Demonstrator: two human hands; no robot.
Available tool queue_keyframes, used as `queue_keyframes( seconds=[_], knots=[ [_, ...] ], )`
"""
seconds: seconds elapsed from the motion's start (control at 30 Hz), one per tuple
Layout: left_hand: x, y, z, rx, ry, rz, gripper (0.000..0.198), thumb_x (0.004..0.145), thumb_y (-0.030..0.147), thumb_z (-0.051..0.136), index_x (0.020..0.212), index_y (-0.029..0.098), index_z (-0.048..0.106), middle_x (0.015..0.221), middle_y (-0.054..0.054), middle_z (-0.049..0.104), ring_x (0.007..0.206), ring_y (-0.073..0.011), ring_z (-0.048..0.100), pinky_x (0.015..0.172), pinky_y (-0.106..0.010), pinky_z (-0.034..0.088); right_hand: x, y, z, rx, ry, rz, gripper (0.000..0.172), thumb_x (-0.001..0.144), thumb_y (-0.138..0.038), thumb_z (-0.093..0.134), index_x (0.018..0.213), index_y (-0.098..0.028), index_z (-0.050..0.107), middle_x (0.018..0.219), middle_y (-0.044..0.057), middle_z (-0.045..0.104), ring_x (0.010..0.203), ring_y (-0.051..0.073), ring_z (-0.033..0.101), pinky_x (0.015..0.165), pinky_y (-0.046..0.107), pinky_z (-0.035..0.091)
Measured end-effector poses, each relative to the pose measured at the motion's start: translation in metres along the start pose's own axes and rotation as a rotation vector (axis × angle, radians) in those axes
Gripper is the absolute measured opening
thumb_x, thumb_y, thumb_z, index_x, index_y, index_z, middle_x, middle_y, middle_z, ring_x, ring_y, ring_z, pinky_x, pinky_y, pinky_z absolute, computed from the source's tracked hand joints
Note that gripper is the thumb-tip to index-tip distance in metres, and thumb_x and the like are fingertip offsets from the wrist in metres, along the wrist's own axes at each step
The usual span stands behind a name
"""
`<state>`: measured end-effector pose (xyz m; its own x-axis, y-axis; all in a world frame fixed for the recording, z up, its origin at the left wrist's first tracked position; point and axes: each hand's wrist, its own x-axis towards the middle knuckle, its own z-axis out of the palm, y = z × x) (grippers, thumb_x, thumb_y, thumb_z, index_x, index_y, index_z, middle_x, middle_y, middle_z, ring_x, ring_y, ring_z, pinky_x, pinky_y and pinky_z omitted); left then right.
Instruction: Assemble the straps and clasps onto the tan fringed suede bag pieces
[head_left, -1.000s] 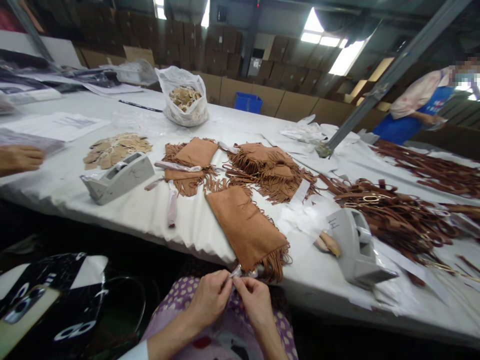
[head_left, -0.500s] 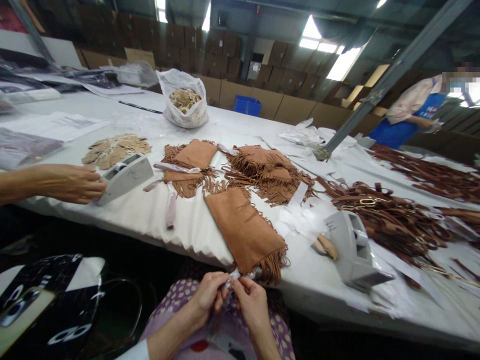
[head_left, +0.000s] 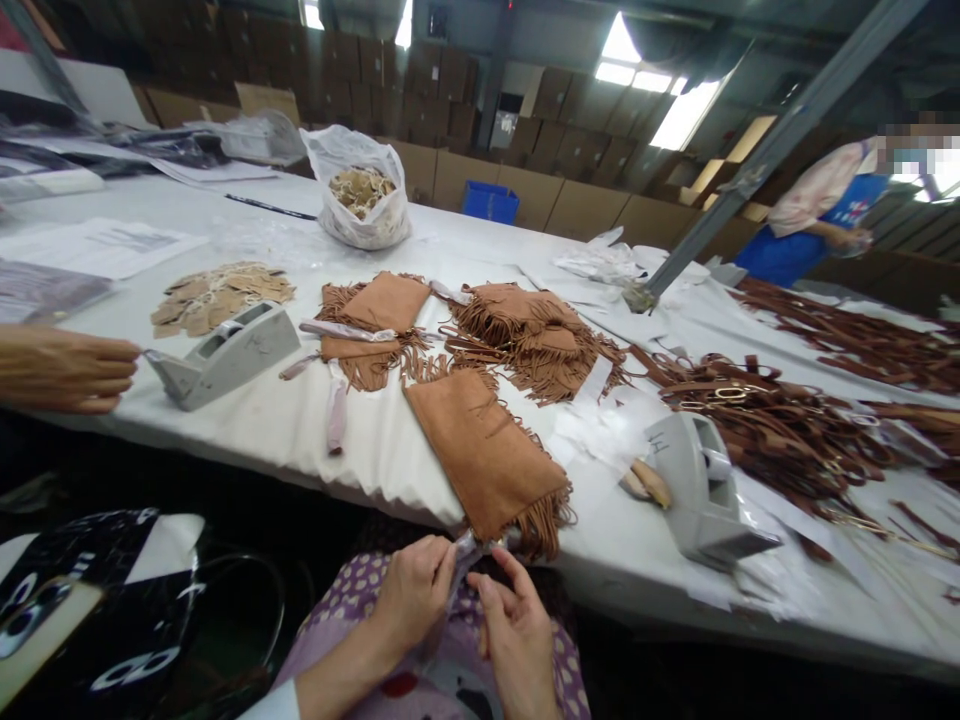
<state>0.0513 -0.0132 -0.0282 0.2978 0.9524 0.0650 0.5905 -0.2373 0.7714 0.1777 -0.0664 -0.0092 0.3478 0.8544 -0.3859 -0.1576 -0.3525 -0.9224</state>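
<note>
A brown suede fringed pouch (head_left: 491, 450) lies over the table's front edge, its lower corner close to my hands. From that corner hangs a strip of clear plastic wrap (head_left: 466, 548), apparently around a strap; the strap itself is mostly hidden. My left hand (head_left: 418, 590) is closed on this wrap above my lap. Just to its right, my right hand (head_left: 516, 625) has thumb and forefinger apart, the forefinger tip by the pouch corner. More fringed pouches (head_left: 525, 335) are piled behind, and another pouch (head_left: 386, 305) with wrapped straps lies left of them.
Grey tape dispensers stand left (head_left: 225, 355) and right (head_left: 694, 490). A co-worker's hand (head_left: 67, 370) is beside the left one. Brown straps (head_left: 780, 430) heap at right. A plastic bag (head_left: 360, 195) of tan pieces stands behind; a metal post (head_left: 750, 180) rises at back right.
My right hand's fingers have come off the wrap and spread, while my left hand keeps its grip. The co-worker's hand has moved left, away from the dispenser's body.
</note>
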Motion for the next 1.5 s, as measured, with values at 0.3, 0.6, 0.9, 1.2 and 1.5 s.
queue_keyframes(
  seconds=[0.3, 0.6, 0.9, 1.2, 1.5],
  knots=[
    [-0.003, -0.005, -0.001, 0.055, -0.027, 0.057, 0.028, 0.091, 0.022, 0.038, 0.077, 0.020, 0.062, 0.075, -0.007, 0.060, 0.066, -0.0180, 0.053, 0.057, -0.027, 0.032, 0.001, 0.006, 0.027, 0.338, -0.130, -0.023, 0.093, 0.072, -0.037, 0.074, 0.143, -0.031, 0.014, 0.109, 0.009, 0.066, 0.042, 0.004, 0.046, 0.039, 0.017, 0.036],
    [0.005, 0.003, 0.005, -0.800, -0.247, -0.435, 0.045, 0.083, 0.055, 0.050, 0.058, 0.018, 0.050, 0.039, 0.005, 0.042, 0.033, -0.0077, 0.032, 0.039, -0.022, 0.022, 0.000, -0.002, 0.030, 0.641, -0.207, 0.067, 0.096, 0.071, -0.021, 0.076, 0.141, -0.046, 0.015, 0.107, 0.001, 0.063, 0.045, 0.001, 0.042, 0.042, 0.014, 0.037],
    [0.016, -0.012, -0.006, -1.747, -0.691, -0.856, 0.007, 0.079, 0.007, 0.054, 0.078, 0.010, 0.060, 0.050, 0.007, 0.040, 0.035, 0.0013, 0.012, 0.035, -0.012, 0.013, 0.009, -0.011, 0.017, 0.773, -0.306, 0.120, 0.084, 0.073, -0.018, 0.074, 0.136, -0.045, 0.026, 0.110, 0.004, 0.061, 0.041, -0.002, 0.027, 0.038, 0.010, 0.027],
    [0.013, -0.007, 0.000, -1.891, -0.745, -0.880, 0.006, 0.080, 0.006, 0.056, 0.084, 0.010, 0.057, 0.051, 0.008, 0.036, 0.032, 0.0012, 0.018, 0.035, -0.013, 0.014, 0.022, -0.014, 0.022, 0.590, -0.318, 0.061, 0.060, 0.074, -0.028, 0.073, 0.121, -0.036, 0.036, 0.065, -0.013, 0.047, 0.034, -0.003, 0.012, 0.033, 0.007, 0.016],
    [0.019, -0.004, -0.016, -1.544, -0.591, -0.714, 0.023, 0.073, 0.017, 0.065, 0.094, 0.013, 0.056, 0.053, 0.004, 0.055, 0.028, 0.0003, 0.024, 0.033, -0.016, 0.007, 0.029, -0.051, -0.037, -0.545, 0.303, -0.350, 0.049, 0.079, -0.055, 0.057, 0.112, -0.019, 0.063, 0.068, 0.005, 0.068, 0.059, 0.020, 0.062, 0.057, 0.028, 0.048]
  ],
)
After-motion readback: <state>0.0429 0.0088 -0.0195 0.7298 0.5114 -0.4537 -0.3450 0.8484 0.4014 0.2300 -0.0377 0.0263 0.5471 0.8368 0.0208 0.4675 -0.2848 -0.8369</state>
